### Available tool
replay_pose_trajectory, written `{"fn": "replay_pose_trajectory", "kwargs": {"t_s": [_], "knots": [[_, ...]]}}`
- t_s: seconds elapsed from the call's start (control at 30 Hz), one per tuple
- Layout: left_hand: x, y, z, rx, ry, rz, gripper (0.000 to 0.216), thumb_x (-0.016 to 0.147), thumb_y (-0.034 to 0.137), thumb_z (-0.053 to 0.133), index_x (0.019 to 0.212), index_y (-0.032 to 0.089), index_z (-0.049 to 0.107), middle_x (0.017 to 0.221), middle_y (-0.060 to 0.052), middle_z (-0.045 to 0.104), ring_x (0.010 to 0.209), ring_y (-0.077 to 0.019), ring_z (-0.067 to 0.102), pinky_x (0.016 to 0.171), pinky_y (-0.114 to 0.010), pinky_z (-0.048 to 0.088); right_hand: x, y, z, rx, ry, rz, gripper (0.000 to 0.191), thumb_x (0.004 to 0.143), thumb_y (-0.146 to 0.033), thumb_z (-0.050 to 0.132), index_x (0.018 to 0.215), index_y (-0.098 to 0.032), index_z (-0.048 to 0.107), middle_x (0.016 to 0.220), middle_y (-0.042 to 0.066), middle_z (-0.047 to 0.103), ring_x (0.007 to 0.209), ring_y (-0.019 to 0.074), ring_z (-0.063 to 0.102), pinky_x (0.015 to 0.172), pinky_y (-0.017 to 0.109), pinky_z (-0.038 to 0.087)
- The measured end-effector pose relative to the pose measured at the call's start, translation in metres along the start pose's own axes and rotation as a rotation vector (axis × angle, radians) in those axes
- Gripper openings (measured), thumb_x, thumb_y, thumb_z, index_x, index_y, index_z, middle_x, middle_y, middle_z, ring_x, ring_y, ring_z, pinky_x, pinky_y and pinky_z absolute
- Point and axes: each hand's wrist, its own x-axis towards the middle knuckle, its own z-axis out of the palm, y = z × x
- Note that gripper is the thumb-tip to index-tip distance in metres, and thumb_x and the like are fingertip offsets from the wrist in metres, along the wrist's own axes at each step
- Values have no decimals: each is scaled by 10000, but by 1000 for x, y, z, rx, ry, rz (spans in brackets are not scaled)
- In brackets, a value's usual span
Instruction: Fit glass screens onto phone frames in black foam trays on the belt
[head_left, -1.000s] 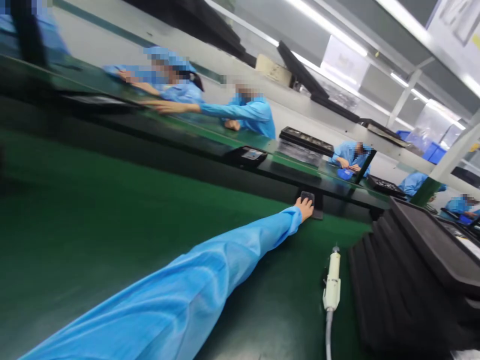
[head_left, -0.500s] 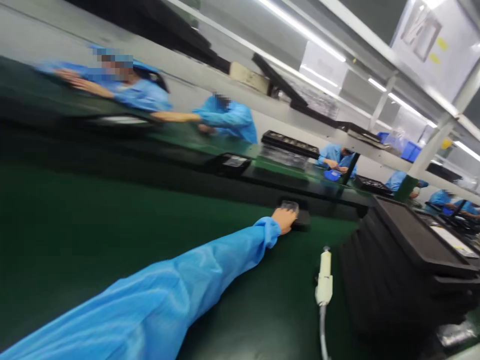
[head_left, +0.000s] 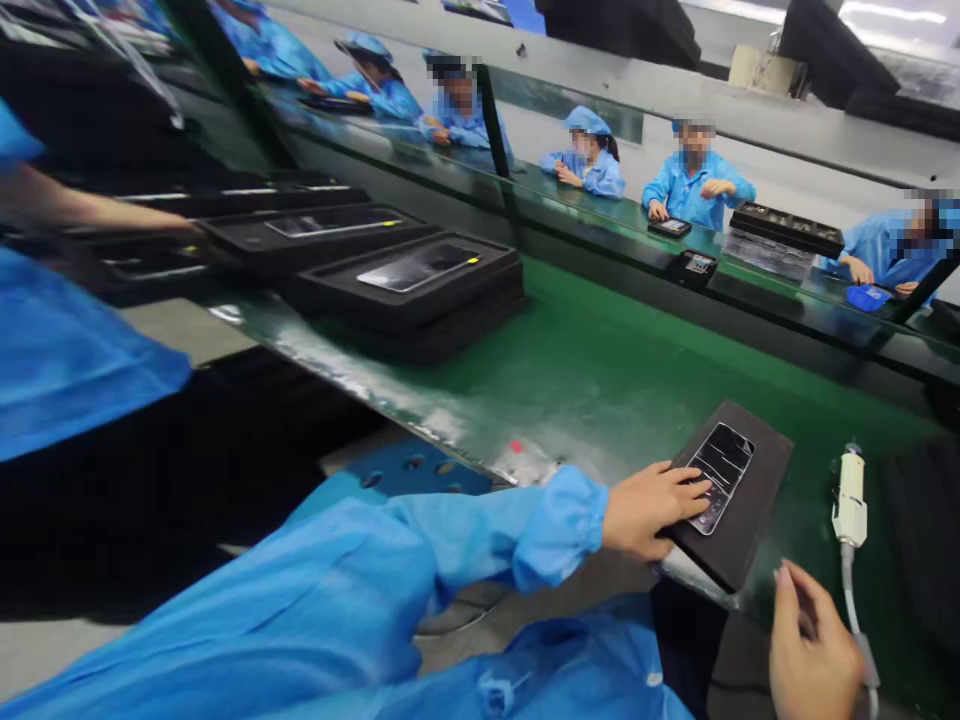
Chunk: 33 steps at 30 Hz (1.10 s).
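Note:
My left hand (head_left: 649,508) grips the near end of a flat black tray (head_left: 752,505), fingers lying over the phone-like device (head_left: 718,470) seated in it. The tray rests at an angle on the near edge of the green belt (head_left: 600,380) and overhangs it slightly. My right hand (head_left: 814,655) hovers at the bottom right, just below the tray's corner, fingers loosely apart with nothing seen in it. It is close to the grey cable of a white electric screwdriver (head_left: 851,500) lying on the belt.
Stacked black trays holding devices (head_left: 420,275) sit on the belt to the left, where a co-worker's bare forearm (head_left: 75,205) reaches in. Several people in blue coats work across a second line (head_left: 690,190). A dark stack (head_left: 926,530) stands at the right edge.
My left arm was stretched far out to the tray at the belt's far side; it has since pulled the tray back to the near edge. The view swung left, and my right hand came into view.

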Motion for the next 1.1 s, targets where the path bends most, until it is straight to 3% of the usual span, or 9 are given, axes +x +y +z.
{"fn": "replay_pose_trajectory", "kwargs": {"t_s": [0.07, 0.13, 0.27, 0.37, 0.47, 0.57, 0.67, 0.93, 1.1], "knots": [[7, 1, -7, -146, 49, -102, 660, 773, 424, 650, 1337, 150, 445, 1420, -145, 435, 1350, -341, 329, 1084, -472, 326, 9, -8, 24, -47, 80, 5, 643, 881, -653, 380, 1050, -93, 648, 1022, 163, 676, 884, 291, 655, 779, 387, 517], [25, 4, -8, -227, 168, -271, 814, 754, 552, 658, 1372, 95, 390, 1434, -197, 394, 1365, -361, 295, 1107, -463, 297, 16, -12, 44, -95, 49, -35, 785, 885, -689, 276, 1109, -19, 617, 1145, 228, 619, 1078, 367, 580, 935, 494, 438], [59, 10, 2, -208, 212, -431, 806, 657, 451, 757, 1280, 27, 472, 1395, -268, 395, 1316, -424, 340, 1090, -494, 305, 13, -8, 63, -222, -79, -110, 873, 916, -661, 147, 1233, 63, 519, 1258, 273, 532, 1256, 400, 429, 1044, 625, 246], [64, 2, 3, -410, 260, -419, 700, 534, 249, 765, 1185, 85, 568, 1236, -206, 558, 1220, -426, 447, 1046, -490, 358, 7, -3, 64, -289, -87, -142, 843, 938, -624, 135, 1235, 64, 521, 1284, 262, 515, 1281, 381, 406, 1048, 621, 242], [57, -24, -6, -1026, 401, -456, 683, 446, 162, 721, 1122, 134, 625, 1099, -125, 649, 1132, -357, 536, 993, -405, 411, 5, -1, 65, -319, -93, -156, 838, 945, -608, 116, 1230, 64, 527, 1283, 251, 520, 1280, 381, 406, 1039, 628, 252], [50, -55, -16, -1390, 444, -510, 488, 533, 207, 586, 1003, 106, 666, 857, -86, 688, 799, -244, 643, 715, -310, 498, 4, -1, 66, -342, -93, -175, 827, 951, -592, 108, 1230, 63, 528, 1288, 249, 515, 1284, 382, 401, 1036, 630, 258], [45, -76, -18, -1570, 461, -518, 430, 531, 209, 481, 899, 81, 661, 735, -81, 670, 590, -184, 603, 561, -259, 464, 3, 0, 67, -349, -62, -191, 833, 946, -600, 110, 1221, 61, 538, 1274, 263, 521, 1270, 391, 418, 1027, 638, 269], [43, -83, -5, -1897, 684, -403, 333, 696, 198, 432, 956, 109, 620, 782, -90, 682, 686, -187, 620, 664, -263, 480, 6, -4, 68, -309, 54, -219, 831, 937, -611, 160, 1105, 64, 615, 1264, 319, 498, 1168, 456, 502, 933, 670, 355], [44, -87, -3, -1967, 707, -341, 355, 693, 192, 484, 999, 117, 648, 874, -119, 685, 751, -217, 629, 728, -306, 478, 4, -7, 67, -325, 35, -215, 877, 905, -678, 153, 1150, 43, 589, 1270, 320, 495, 1201, 435, 482, 958, 671, 331]]}}
